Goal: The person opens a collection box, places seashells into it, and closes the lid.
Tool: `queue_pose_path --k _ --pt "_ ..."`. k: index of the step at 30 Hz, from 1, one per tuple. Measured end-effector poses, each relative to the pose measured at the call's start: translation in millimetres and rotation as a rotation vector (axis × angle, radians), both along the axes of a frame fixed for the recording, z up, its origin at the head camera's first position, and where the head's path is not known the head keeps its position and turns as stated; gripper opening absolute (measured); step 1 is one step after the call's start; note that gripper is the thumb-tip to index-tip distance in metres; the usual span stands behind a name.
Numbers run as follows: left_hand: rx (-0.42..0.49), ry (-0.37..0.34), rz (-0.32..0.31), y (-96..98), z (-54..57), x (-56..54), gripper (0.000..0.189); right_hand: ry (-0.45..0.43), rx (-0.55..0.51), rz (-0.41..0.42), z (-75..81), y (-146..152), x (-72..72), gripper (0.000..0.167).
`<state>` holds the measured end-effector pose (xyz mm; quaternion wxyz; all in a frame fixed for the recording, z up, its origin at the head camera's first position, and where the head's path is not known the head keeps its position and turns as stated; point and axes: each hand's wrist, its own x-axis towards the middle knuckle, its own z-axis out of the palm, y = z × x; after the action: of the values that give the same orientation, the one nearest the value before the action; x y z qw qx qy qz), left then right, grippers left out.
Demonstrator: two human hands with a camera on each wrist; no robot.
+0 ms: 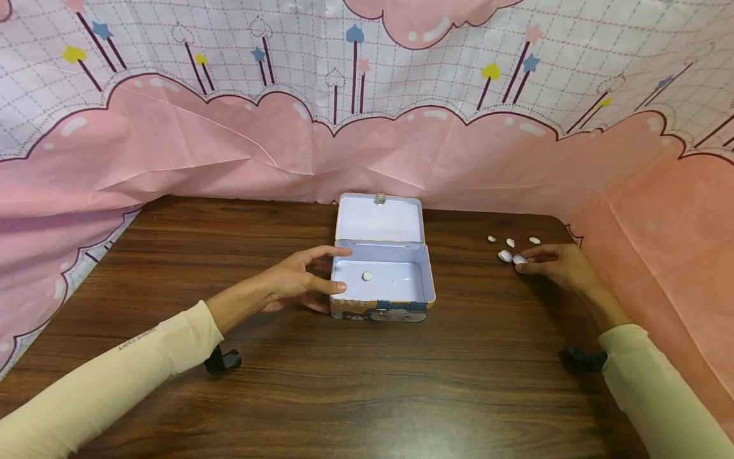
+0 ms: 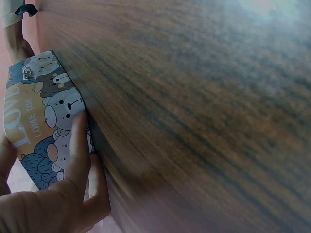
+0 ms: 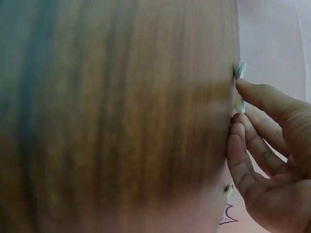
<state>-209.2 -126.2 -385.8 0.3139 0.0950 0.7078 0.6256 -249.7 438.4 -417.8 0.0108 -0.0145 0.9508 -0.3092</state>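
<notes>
An open tin lunch box (image 1: pixel 381 310) with a bear print stands on the table, its hinged lid (image 1: pixel 378 218) tilted back. One small white seashell (image 1: pixel 367 276) lies on its floor. My left hand (image 1: pixel 298 277) holds the box's left end, thumb and index finger over the rim; in the left wrist view other fingers (image 2: pixel 80 145) lie against the printed side. Far to the right, my right hand (image 1: pixel 559 264) pinches a seashell (image 1: pixel 519 259) between thumb and fingertips, at table level. Beside it lies another seashell (image 1: pixel 504 255); the right wrist view also shows the pinched seashell (image 3: pixel 239 103).
Three smaller shells, including a middle one (image 1: pixel 510 243), lie just behind the right hand. A pink patterned cloth (image 1: pixel 229 143) hangs along the back and sides of the brown wooden table (image 1: pixel 321 389). Black straps (image 1: pixel 223 361) hang at both wrists.
</notes>
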Motion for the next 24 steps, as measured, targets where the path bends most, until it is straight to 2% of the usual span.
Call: queue_pose_path --k 5,14,24 --pt "-0.003 -0.001 -0.001 0.2 1.2 0.4 0.080 0.003 -0.007 -0.005 2.5 -0.9 2.0 0.053" --pt "-0.010 -0.003 0.000 0.5 1.9 0.6 0.080 0.007 -0.107 -0.027 7.3 -5.2 5.7 0.052" --pt "-0.009 -0.004 0.006 1.4 2.0 0.5 0.080 0.065 -0.073 -0.056 12.1 -14.1 12.0 0.052"
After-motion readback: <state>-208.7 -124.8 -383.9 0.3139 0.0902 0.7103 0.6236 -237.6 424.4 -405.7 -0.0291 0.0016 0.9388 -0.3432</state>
